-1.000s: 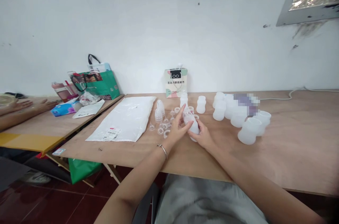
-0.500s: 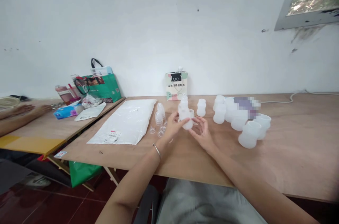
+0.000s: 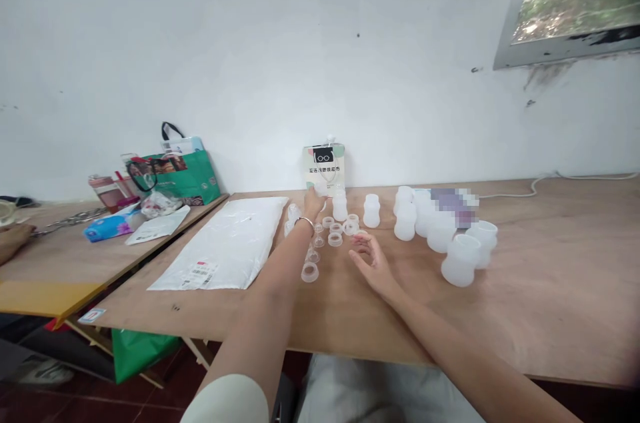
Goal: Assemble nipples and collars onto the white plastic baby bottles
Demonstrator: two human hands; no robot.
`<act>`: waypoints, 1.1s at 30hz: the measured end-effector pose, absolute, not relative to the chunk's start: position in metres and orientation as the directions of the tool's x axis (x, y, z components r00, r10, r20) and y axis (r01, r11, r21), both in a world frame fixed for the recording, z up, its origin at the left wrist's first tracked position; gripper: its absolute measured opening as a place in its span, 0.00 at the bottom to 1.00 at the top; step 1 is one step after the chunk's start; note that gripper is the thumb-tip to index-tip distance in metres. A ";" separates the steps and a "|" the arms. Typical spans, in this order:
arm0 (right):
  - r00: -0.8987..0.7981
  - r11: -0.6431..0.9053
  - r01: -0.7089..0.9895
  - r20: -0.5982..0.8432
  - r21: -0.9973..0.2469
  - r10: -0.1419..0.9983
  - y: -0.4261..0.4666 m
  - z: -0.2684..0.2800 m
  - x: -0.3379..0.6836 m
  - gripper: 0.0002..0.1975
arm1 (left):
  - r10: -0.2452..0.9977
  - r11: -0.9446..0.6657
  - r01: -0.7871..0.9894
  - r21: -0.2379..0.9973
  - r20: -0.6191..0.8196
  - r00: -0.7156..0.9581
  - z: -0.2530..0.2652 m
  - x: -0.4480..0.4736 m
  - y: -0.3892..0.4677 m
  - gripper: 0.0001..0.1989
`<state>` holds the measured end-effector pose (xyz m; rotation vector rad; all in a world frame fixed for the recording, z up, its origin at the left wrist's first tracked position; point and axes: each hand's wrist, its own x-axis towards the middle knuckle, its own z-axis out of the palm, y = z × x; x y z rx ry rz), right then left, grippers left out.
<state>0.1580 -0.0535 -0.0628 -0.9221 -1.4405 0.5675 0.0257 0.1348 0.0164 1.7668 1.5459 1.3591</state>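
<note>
My left hand (image 3: pixel 315 204) stretches toward the back of the table, its fingers closed around a whitish translucent bottle (image 3: pixel 321 190) that the hand mostly hides. Just right of it stands another frosted bottle (image 3: pixel 339 205). My right hand (image 3: pixel 373 263) hovers low over the table, fingers curled but apart, with nothing in it. Near its fingertips lie clear plastic rings (image 3: pixel 335 239). Clear teats (image 3: pixel 313 255) and a larger ring (image 3: pixel 310 272) lie between my two arms. Clear domed caps (image 3: pixel 294 212) are partly hidden behind my left wrist.
Several frosted, waisted bottles (image 3: pixel 460 260) stand to the right, one (image 3: pixel 371 210) apart from them. A white mailing bag (image 3: pixel 225 243) lies left. A paper bag (image 3: pixel 324 166) leans on the wall. On the neighbouring table are a green bag (image 3: pixel 193 176), a tissue pack (image 3: pixel 113 226) and another person's hand (image 3: pixel 15 241).
Both hands were together on a bottle. My left hand has moved away toward the back with the bottle, and my right hand has let go. The rings and teats show more fully.
</note>
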 end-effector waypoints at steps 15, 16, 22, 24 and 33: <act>0.058 0.563 0.237 0.590 -0.791 0.805 -0.059 -0.056 0.158 0.09 | 0.966 -0.206 0.669 0.714 0.259 0.021 0.009 0.025 0.134 0.20; 0.053 0.564 0.238 0.591 -0.791 0.805 -0.059 -0.056 0.159 0.09 | 0.968 -0.204 0.679 0.706 0.250 0.031 0.010 0.026 0.133 0.19; 0.058 0.554 0.227 0.579 -0.801 0.813 -0.058 -0.059 0.160 0.09 | 0.982 -0.146 0.737 0.660 0.189 0.025 0.007 0.031 0.130 0.16; 0.054 0.554 0.225 0.578 -0.801 0.814 -0.058 -0.060 0.160 0.09 | 0.985 -0.130 0.751 0.647 0.173 0.021 0.003 0.032 0.128 0.16; 0.058 0.542 0.213 0.564 -0.813 0.823 -0.056 -0.061 0.159 0.09 | 0.984 -0.135 0.817 0.560 0.170 0.046 0.005 0.036 0.120 0.17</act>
